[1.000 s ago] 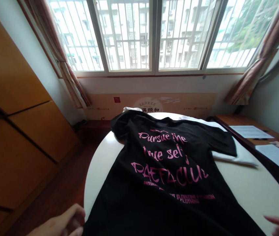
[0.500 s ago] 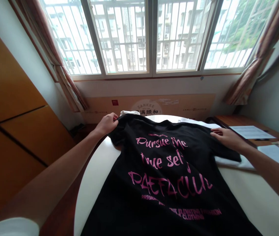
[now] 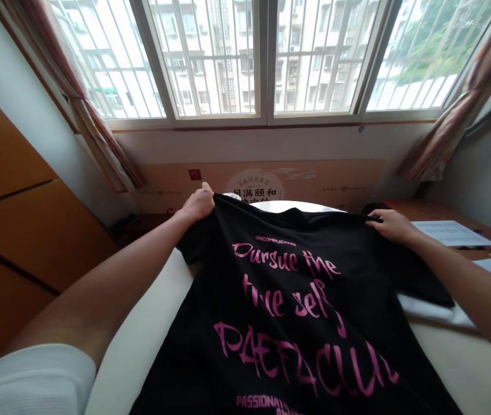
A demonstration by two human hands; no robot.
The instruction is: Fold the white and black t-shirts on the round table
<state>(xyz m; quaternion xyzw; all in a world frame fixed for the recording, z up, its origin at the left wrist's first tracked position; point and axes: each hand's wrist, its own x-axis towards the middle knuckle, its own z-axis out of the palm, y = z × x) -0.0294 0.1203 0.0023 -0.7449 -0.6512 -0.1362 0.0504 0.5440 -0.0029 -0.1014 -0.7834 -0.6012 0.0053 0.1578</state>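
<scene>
A black T-shirt (image 3: 297,314) with pink lettering spreads over the white table, its printed side up and its neck end away from me. My left hand (image 3: 199,203) is closed on the shirt's left shoulder, the fingers wrapped over the cloth. At the other shoulder, my right hand (image 3: 387,225) pinches the fabric between thumb and fingers. The top edge is pulled taut between both hands and appears lifted off the table. Both sleeves hang down outside my hands. The shirt's lower hem runs out of view.
The white table (image 3: 165,305) has a rounded edge at the left. Folded white cloth (image 3: 438,311) lies under the right sleeve. A brown desk (image 3: 405,210) with paper sheets (image 3: 453,232) stands at right. Behind are a long printed box (image 3: 159,173) and a barred window; an orange cabinet (image 3: 7,230) is left.
Both hands have tightened their hold at the shoulders and raised the shirt's top edge. The shirt has come closer to me, and the neckline is straighter. The view has shifted slightly.
</scene>
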